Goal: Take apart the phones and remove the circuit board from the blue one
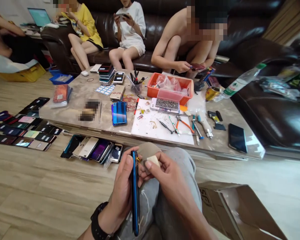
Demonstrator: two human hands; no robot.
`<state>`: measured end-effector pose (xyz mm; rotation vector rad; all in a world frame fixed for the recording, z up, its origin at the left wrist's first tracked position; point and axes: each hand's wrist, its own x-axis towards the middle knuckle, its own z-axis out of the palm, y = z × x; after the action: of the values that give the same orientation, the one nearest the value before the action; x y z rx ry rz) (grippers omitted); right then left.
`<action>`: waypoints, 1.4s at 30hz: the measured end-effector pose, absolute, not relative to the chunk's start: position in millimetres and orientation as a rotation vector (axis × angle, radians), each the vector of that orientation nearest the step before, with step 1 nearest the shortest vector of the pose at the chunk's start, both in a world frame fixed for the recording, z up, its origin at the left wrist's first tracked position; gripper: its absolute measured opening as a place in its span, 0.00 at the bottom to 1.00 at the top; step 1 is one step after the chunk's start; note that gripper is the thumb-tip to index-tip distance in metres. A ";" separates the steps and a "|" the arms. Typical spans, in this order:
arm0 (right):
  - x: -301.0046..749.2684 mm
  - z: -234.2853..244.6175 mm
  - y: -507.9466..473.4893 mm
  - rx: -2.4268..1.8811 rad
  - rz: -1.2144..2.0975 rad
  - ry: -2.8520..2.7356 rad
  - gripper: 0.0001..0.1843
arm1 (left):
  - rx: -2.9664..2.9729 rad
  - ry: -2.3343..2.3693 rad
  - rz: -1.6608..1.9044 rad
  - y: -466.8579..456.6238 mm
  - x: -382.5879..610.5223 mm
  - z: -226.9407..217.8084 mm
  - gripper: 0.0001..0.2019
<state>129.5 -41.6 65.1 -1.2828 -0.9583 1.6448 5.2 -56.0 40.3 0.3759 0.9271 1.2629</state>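
Observation:
My left hand (125, 176) is wrapped round a blue-edged phone (135, 200), held upright and edge-on above my lap. A bit of gold-coloured flex cable (138, 159) sticks out by the phone's upper right side. Just right of the phone, my right hand (165, 170) pinches a small cream-coloured piece (153, 160) between thumb and fingers; its exact kind cannot be made out. The face of the phone turned away from me is hidden.
Ahead stands a low table (75, 115) with a white mat (140, 128), pliers (185, 124), an orange bin (152, 87) and a bottle (242, 83). Phones (87, 148) fill a lower shelf; others lie on the floor. A cardboard box (240, 200) stands right. Several people sit around.

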 end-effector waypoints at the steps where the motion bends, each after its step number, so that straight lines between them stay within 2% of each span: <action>1: 128.4 65.2 -49.3 -1.264 1.651 -0.902 0.17 | 0.380 0.938 1.256 -56.6 6.8 42.0 0.25; 15: 140.7 63.8 -82.4 -1.430 1.436 -1.096 0.12 | 0.549 1.002 1.179 -66.1 15.5 49.5 0.22; 25: 133.4 68.8 -76.4 -1.342 1.475 -0.971 0.12 | 0.557 0.942 1.196 -70.8 12.3 42.5 0.22; 42: 129.9 74.0 -72.2 -1.423 1.371 -1.159 0.11 | 0.565 0.972 1.167 -70.9 9.0 38.2 0.22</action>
<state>129.9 -72.2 74.0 -1.4226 -1.1594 1.3712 9.0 -70.9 38.2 0.5655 0.9722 1.1674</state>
